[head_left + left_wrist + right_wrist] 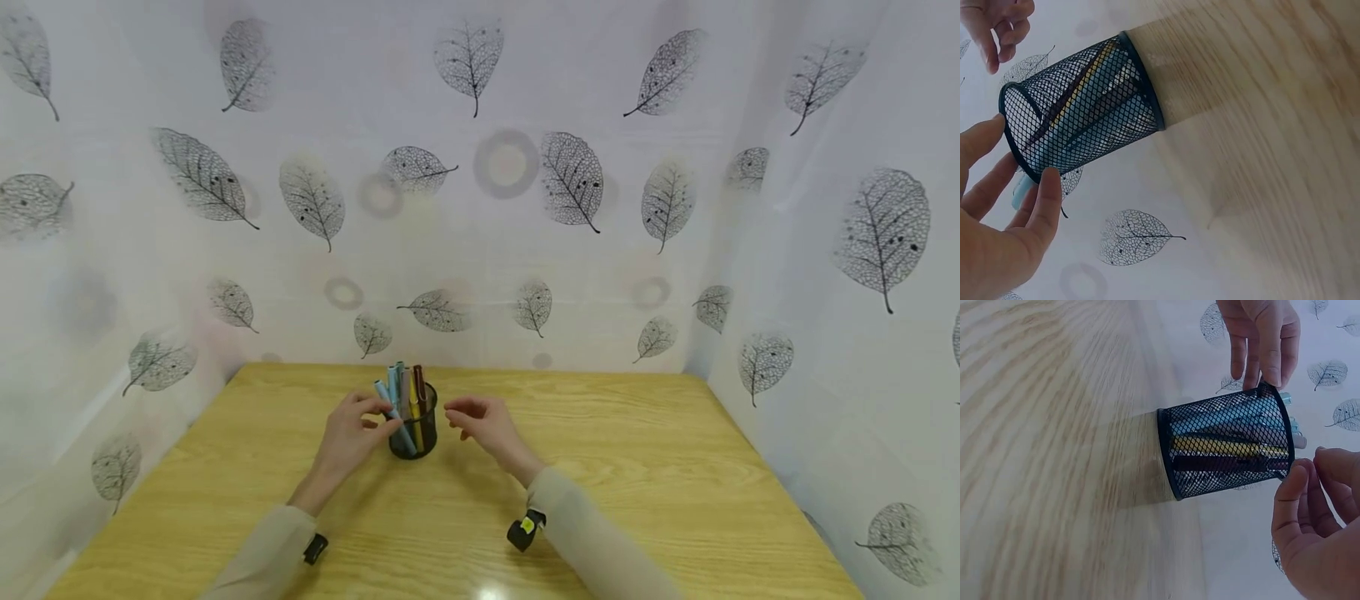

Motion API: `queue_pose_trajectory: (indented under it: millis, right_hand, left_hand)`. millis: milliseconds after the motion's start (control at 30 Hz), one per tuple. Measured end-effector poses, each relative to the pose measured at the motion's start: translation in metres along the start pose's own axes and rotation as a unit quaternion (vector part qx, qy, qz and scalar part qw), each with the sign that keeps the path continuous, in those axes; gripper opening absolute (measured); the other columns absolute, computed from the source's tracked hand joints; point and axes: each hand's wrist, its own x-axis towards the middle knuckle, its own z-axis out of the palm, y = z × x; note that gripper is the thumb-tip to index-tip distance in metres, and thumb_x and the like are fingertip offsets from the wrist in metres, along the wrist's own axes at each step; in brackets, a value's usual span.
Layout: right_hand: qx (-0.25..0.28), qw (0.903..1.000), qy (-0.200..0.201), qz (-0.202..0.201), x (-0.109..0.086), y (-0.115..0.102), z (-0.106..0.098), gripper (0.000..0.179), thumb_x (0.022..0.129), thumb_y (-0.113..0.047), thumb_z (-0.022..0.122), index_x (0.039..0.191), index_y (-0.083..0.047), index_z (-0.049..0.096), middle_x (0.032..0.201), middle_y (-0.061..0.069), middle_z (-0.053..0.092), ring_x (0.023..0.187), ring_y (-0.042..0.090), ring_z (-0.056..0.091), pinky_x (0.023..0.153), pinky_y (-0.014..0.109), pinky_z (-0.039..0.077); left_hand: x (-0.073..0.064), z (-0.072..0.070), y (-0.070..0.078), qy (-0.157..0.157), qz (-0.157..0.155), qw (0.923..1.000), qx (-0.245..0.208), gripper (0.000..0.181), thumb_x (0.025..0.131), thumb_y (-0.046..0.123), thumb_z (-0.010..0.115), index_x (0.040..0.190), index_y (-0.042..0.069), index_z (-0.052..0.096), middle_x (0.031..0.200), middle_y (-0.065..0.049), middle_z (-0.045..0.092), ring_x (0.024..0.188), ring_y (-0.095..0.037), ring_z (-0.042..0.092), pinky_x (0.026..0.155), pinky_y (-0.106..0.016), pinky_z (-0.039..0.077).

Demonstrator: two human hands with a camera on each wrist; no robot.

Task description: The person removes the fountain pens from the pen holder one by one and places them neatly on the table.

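Observation:
A black mesh pen holder [424,433] stands upright on the table with several pens in it. A light-blue marker [384,393] leans to its left; a yellow pen [1210,445] and a dark maroon pen [1216,464] show through the mesh. My left hand [357,433] holds the holder's rim from the left, thumb and fingers spread around it. In the left wrist view a light-blue cap [1022,192] peeks out behind the fingers. Just right of the holder is my right hand [483,425], thumb and index tips close together near the rim, nothing visible between them.
The wooden table [637,467] has pale wood grain. Behind it and at both sides hang white curtains [480,250] printed with dark leaves. Each wrist carries a small black camera, such as the right one [525,530].

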Motion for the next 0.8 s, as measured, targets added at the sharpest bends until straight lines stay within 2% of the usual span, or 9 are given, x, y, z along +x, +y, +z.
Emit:
queue_pose_trajectory:
  millis: [167, 333, 467, 667, 800]
  right_hand:
    - [-0.026, 0.9992, -0.002, -0.029, 0.009, 0.0, 0.009, 0.026, 0.095, -0.015, 0.066, 0.116, 0.001, 0.07, 0.112, 0.023, 0.069, 0.081, 0.015, 0.061, 0.067, 0.035, 0.058]
    - [-0.055, 0.9966, 0.014, -0.059, 0.011, -0.007, 0.015, 0.023, 0.094, -0.02, 0.067, 0.112, -0.005, 0.073, 0.109, 0.013, 0.072, 0.085, 0.011, 0.064, 0.072, 0.034, 0.06]
    - [-0.081, 0.9934, 0.019, -0.08, 0.014, -0.011, 0.019, 0.022, 0.095, -0.024, 0.067, 0.111, -0.011, 0.074, 0.108, 0.006, 0.073, 0.095, 0.015, 0.067, 0.079, 0.026, 0.057]
    - [-0.118, 0.9865, 0.022, -0.111, 0.024, -0.019, 0.025, 0.02, 0.095, -0.022, 0.066, 0.11, -0.011, 0.074, 0.106, 0.002, 0.073, 0.095, 0.016, 0.068, 0.082, 0.027, 0.057]
    - [-0.136, 0.9839, 0.003, -0.116, 0.03, -0.024, 0.029, 0.021, 0.096, -0.02, 0.065, 0.113, -0.01, 0.073, 0.109, 0.002, 0.073, 0.096, 0.015, 0.068, 0.082, 0.024, 0.057]
  left_hand:
    - [0.0, 0.0, -0.001, -0.001, -0.017, 0.9998, -0.006, 0.022, 0.081, 0.017, 0.081, 0.097, 0.003, 0.076, 0.111, -0.013, 0.062, 0.098, -0.029, 0.064, 0.077, -0.035, 0.061]
    - [-0.001, 0.0, -0.003, 0.003, -0.015, 0.9998, -0.016, 0.025, 0.08, 0.018, 0.083, 0.098, 0.002, 0.076, 0.114, -0.014, 0.063, 0.1, -0.03, 0.065, 0.08, -0.038, 0.061]
    - [-0.002, 0.0, -0.004, 0.009, -0.008, 0.9996, -0.026, 0.024, 0.078, 0.016, 0.084, 0.095, 0.0, 0.076, 0.112, -0.015, 0.064, 0.098, -0.032, 0.067, 0.082, -0.041, 0.061]
    - [0.0, 0.001, -0.003, 0.008, -0.019, 0.9988, -0.044, 0.024, 0.078, 0.016, 0.084, 0.095, 0.0, 0.077, 0.111, -0.014, 0.063, 0.098, -0.034, 0.068, 0.085, -0.044, 0.06]
    - [0.0, 0.001, -0.004, 0.009, -0.016, 0.9991, -0.037, 0.024, 0.077, 0.017, 0.084, 0.094, 0.001, 0.077, 0.109, -0.014, 0.064, 0.096, -0.034, 0.069, 0.083, -0.042, 0.061]
